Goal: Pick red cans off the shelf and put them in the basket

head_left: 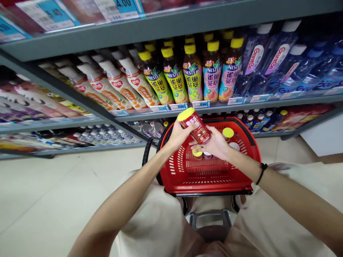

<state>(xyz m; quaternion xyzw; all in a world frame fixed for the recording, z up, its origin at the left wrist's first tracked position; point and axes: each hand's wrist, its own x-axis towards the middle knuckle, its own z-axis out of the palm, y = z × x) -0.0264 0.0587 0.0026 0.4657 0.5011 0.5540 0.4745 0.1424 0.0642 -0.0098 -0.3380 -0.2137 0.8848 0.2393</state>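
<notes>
A red can with a yellow lid [198, 131] is held tilted over the red shopping basket [211, 182]. My left hand [179, 137] wraps round its upper left side, with the thumb across the label. At the can's lower right end, my right hand [217, 144] grips it too, fingers reaching underneath. Inside the basket, a yellow-lidded container [228, 133] stands to the right of my right hand. Beside it is a white-lidded container [235, 146]. Below the can, another yellow lid [197, 152] and a pale lid show, partly hidden by my right hand.
In front, the middle shelf holds yellow-capped tea bottles [193, 78], white bottles [118, 85] and clear water bottles [278, 60]. Its edge [150, 116] runs just above the basket. A black basket handle [147, 151] sticks out left. Between my legs is a grey stool [210, 219].
</notes>
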